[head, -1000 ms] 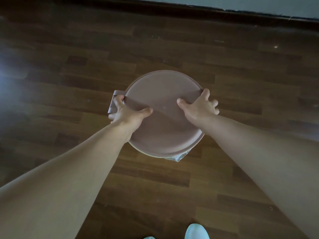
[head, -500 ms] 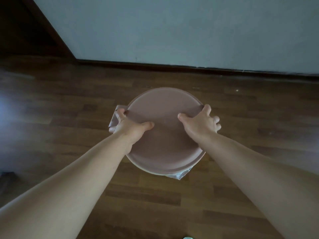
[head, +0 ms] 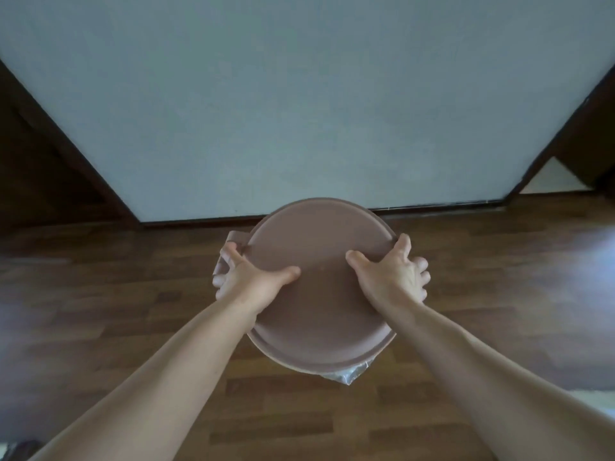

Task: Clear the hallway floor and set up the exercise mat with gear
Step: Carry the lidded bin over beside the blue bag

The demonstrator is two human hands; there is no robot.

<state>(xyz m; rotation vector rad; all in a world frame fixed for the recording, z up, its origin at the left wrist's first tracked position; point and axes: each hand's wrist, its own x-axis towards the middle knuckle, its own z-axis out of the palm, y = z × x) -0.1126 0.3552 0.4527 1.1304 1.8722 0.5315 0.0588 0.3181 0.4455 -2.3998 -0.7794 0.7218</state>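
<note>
A round pinkish-brown bin with a flat lid (head: 322,304) is held in front of me over the dark wooden floor (head: 499,294). My left hand (head: 248,281) grips its left rim, thumb on the lid, fingers wrapped under by a small hinge tab. My right hand (head: 391,277) grips the right rim the same way. A bit of clear plastic liner (head: 346,374) sticks out under the lid's near edge. The bin's body is hidden beneath the lid.
A pale grey-blue wall (head: 299,111) with a dark skirting board (head: 432,207) stands straight ahead, close behind the bin. Dark door frames flank it at left (head: 50,168) and right (head: 585,134). A bright patch of floor shows through the right opening.
The view has tilted up and the wall now fills the upper half. The bin, still held by both hands, has come nearer to the wall. My shoe is no longer seen.
</note>
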